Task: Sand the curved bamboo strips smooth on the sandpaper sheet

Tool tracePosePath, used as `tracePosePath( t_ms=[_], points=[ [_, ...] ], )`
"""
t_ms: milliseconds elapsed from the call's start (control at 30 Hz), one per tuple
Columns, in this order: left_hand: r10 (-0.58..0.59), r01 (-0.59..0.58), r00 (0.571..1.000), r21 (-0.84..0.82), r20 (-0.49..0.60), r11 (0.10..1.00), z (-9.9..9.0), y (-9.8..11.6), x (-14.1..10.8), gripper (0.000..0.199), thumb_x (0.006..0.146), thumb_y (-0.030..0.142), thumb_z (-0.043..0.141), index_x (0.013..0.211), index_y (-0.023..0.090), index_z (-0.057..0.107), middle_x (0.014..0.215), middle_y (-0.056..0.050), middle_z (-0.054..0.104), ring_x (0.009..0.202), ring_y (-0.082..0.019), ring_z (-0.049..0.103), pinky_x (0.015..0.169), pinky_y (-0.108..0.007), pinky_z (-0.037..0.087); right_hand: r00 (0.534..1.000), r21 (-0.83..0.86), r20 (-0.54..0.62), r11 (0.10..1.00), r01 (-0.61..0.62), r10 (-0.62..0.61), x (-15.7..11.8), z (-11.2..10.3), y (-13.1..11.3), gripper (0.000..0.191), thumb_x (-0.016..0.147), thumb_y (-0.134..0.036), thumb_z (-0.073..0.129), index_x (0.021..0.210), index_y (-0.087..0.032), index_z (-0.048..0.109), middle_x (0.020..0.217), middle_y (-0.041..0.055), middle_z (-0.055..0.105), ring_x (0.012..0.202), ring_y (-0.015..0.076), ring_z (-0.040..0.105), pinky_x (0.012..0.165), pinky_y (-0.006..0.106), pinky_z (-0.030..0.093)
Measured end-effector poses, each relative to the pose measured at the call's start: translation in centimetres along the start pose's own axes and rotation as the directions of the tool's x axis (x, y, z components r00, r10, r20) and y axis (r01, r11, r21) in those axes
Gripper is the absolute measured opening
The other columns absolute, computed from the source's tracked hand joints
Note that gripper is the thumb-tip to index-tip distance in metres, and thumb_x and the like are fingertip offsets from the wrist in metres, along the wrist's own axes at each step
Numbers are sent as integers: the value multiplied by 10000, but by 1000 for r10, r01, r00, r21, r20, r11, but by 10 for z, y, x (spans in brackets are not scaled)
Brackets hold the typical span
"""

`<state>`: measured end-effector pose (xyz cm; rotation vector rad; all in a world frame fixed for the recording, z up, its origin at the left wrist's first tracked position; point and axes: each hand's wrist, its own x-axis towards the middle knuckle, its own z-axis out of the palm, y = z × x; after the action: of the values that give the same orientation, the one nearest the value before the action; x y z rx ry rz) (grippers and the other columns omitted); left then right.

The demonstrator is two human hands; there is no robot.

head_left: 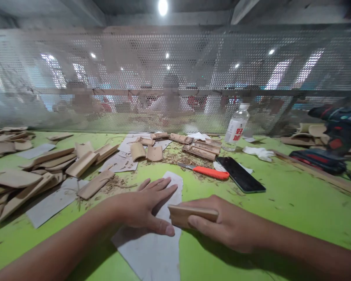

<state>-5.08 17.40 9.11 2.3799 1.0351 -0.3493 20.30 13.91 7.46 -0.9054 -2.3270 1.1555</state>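
Observation:
My left hand lies flat with fingers spread on a sheet of white paper, which rests on the green tabletop. In my right hand is a short curved piece of bamboo, gripped between thumb and fingers. Its free end points left, over the paper's right edge, close to my left thumb. Whether it touches the paper is hard to see. Beyond my hands lies an orange utility knife with its blade out, pointing left. A black phone is just right of the knife.
Piles of bamboo pieces cover the left side. More pieces lie among shavings at the back centre. A water bottle stands before a perforated metal screen. At right are a cordless drill and a long wooden strip.

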Motion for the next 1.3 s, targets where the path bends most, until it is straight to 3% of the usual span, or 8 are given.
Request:
tracePosePath(
  t_ms=[133,267,400,500,633,767,1100,1300],
  points=[
    [-13,13,1000,-10,-27,1000,1,0,0,1126,828,807,621,1652,259,83,1680,-88,-79,1536,-401,-73,1216,-606,94,998,-33,-63,999,-14,12,-3,-3,0,312,1027,-346,504,1217,-202,705,1098,55,737,902,200,633,789,283,465],
    [-31,31,999,-17,-28,999,4,-4,2,1152,811,825,619,1650,281,49,1679,-82,-100,1525,-420,-97,1210,-623,95,992,61,104,995,-81,74,-6,-5,2,331,1028,-401,493,1062,-168,725,853,28,699,694,155,554,605,241,406],
    [-39,39,998,-6,-43,999,4,-5,2,1147,809,848,592,1651,293,46,1680,-78,-109,1527,-415,-96,1213,-612,93,997,-37,-59,998,-54,51,-5,-4,2,325,1006,-392,535,1183,-194,723,1005,48,734,805,181,603,693,257,437],
    [-17,16,1000,-5,-13,1000,2,-4,1,1164,809,854,584,1651,265,37,1674,-92,-111,1531,-400,-89,1218,-595,83,996,-25,54,997,-70,71,-4,-3,2,337,1020,-406,497,1072,-178,739,871,32,713,707,165,563,617,244,411],
    [12,-13,999,-14,-38,1000,4,-6,1,1161,812,844,595,1651,246,60,1676,-98,-90,1535,-381,-94,1224,-583,70,999,-121,-49,993,-15,9,-4,-1,-2,315,1024,-404,487,1064,-203,727,916,36,713,753,176,560,663,259,418],
    [-14,13,999,-34,-31,999,6,-8,3,1198,772,852,635,1649,279,54,1675,-94,-103,1519,-420,-116,1209,-621,90,996,-95,64,994,-56,62,-5,1,-6,318,1025,-381,475,930,-190,711,723,-6,615,617,138,465,568,244,363],
    [4,-6,999,-30,-45,1000,4,-8,2,1210,770,875,611,1649,252,60,1669,-102,-106,1535,-368,-113,1224,-575,47,993,-105,-114,994,-8,-4,-3,5,-6,335,1026,-348,494,1271,-230,689,1085,49,733,897,201,630,780,282,473],
    [-39,36,998,-55,-55,998,9,-9,5,1218,741,886,629,1651,289,81,1680,-93,-105,1519,-432,-124,1208,-631,80,995,-141,-97,989,-38,25,0,5,-2,340,1037,-371,472,1189,-217,734,1026,48,762,840,202,647,748,288,484]
  ],
)
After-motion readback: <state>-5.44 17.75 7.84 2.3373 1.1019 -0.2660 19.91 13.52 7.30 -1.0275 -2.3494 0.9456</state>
